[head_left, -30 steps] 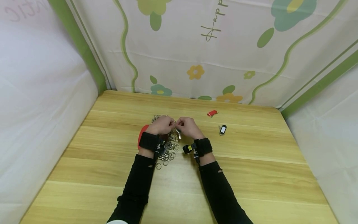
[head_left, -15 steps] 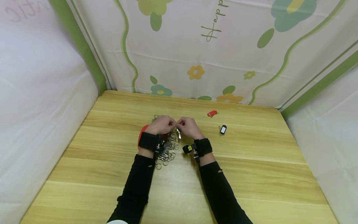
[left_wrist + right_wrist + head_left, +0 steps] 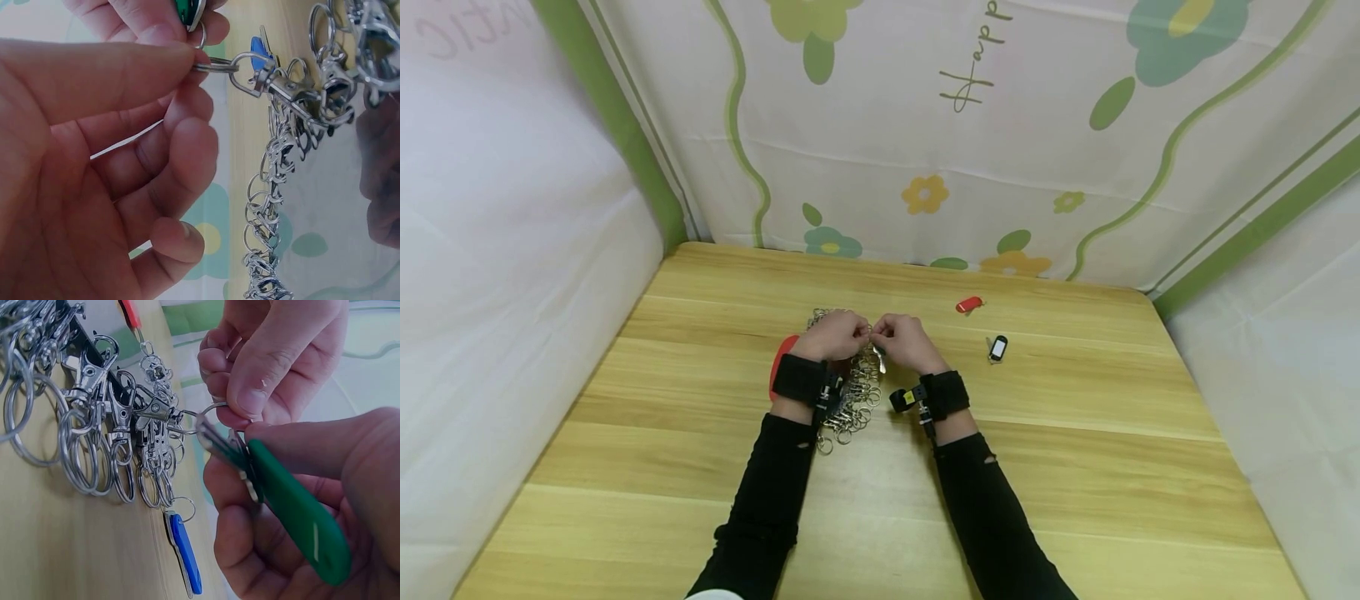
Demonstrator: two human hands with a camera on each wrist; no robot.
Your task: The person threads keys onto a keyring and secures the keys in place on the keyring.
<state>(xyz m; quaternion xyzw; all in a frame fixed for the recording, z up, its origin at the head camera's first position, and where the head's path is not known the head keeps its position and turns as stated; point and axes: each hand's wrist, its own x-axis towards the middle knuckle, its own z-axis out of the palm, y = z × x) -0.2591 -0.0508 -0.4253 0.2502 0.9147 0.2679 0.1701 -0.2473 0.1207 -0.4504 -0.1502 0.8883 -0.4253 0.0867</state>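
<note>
My left hand (image 3: 831,335) pinches a split ring (image 3: 215,66) between thumb and forefinger. That ring hangs from a metal swivel clasp (image 3: 284,90) on a dark holder crowded with several such clasps. Close against it, my right hand (image 3: 910,343) holds a green key tag (image 3: 300,512) with a silver key, its small ring near the split ring. Whether the two rings are linked is hard to tell behind the fingertips. A blue key tag (image 3: 186,550) with a key dangles from a ring lower on the clasp row.
Right of the hands, a red key tag (image 3: 968,305) and a black key tag (image 3: 997,347) lie on the wooden table (image 3: 1075,433), each with a key. A red rounded object (image 3: 782,354) shows partly beneath the left wrist. Printed cloth walls (image 3: 865,150) surround the table.
Almost nothing differs. Both hands stay together at the split ring, and the silver key below them shifts very slightly.
</note>
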